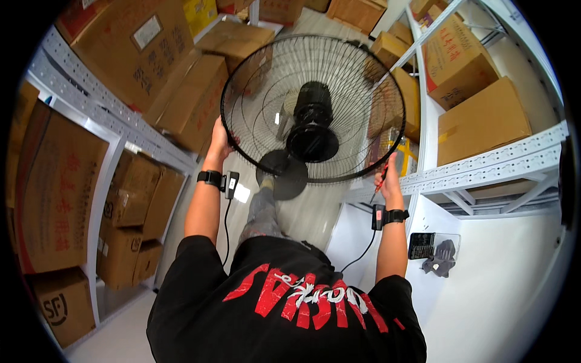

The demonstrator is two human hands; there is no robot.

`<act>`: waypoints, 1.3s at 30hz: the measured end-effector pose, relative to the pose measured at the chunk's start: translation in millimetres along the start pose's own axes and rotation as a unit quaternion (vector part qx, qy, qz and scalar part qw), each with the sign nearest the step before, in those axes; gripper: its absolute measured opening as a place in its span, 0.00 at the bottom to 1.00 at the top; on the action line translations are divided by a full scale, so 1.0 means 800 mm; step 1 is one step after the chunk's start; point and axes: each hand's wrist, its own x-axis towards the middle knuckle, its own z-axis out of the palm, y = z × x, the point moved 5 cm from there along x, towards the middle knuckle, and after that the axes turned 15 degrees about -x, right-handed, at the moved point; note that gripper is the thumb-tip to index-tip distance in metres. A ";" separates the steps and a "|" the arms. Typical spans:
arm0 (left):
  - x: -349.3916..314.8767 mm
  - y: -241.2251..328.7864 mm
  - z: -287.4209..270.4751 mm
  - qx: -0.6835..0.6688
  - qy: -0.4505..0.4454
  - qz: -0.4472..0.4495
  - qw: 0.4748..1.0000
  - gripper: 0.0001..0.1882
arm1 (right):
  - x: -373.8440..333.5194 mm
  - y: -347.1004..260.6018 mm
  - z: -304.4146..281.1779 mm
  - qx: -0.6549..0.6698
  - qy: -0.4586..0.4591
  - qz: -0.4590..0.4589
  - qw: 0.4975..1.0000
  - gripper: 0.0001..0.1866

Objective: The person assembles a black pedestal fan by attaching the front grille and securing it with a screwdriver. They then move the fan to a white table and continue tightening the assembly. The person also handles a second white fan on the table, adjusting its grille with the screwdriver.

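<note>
A large black wire fan guard point(248, 103) spans the space in front of me, tilted, with the fan's black motor point(315, 100) showing at its middle. Below it a round black base point(287, 181) is on the floor. My left hand point(219, 144) is closed on the guard's left rim, its fingertips partly hidden. At the right rim is my right hand point(391, 176), closed round a screwdriver point(381, 176) with a red and black handle, its thin shaft pointing down. This hand is up against the rim; whether it also grips the wire I cannot tell.
White metal shelves point(484, 160) with cardboard boxes point(481, 124) flank me on both sides. On the white surface at right lie a black bit case point(422, 246) and a crumpled grey cloth point(443, 259). More boxes point(193, 100) stand on the left shelf.
</note>
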 end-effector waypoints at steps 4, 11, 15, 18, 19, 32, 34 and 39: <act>0.049 -0.015 -0.027 -0.041 -0.021 0.047 0.998 0.32 | 0.012 0.031 0.001 -0.005 -0.015 -0.019 1.000 0.34; 0.014 0.004 -0.011 -0.098 -0.085 0.255 0.958 0.21 | 0.004 0.066 -0.001 0.036 -0.016 -0.014 0.999 0.29; -0.004 -0.002 -0.032 -0.062 -0.193 0.269 0.941 0.19 | -0.010 0.066 0.009 0.057 0.001 0.003 0.998 0.30; -0.011 -0.008 -0.042 0.053 -0.254 0.276 0.925 0.20 | 0.003 0.069 0.006 0.079 -0.021 -0.021 0.996 0.32; -0.003 -0.008 -0.050 0.079 -0.221 0.254 0.939 0.20 | 0.005 0.068 0.004 0.080 -0.023 -0.028 0.996 0.33; -0.015 0.027 -0.028 0.049 -0.233 0.151 0.959 0.22 | -0.039 0.024 0.001 -0.003 0.026 -0.069 0.997 0.26; -0.001 0.025 -0.038 0.105 -0.226 0.155 0.956 0.20 | -0.042 0.029 0.013 0.013 0.043 -0.038 0.998 0.26; 0.007 0.024 -0.035 0.128 -0.216 0.169 0.953 0.27 | -0.036 0.041 0.023 0.063 0.077 -0.017 0.995 0.30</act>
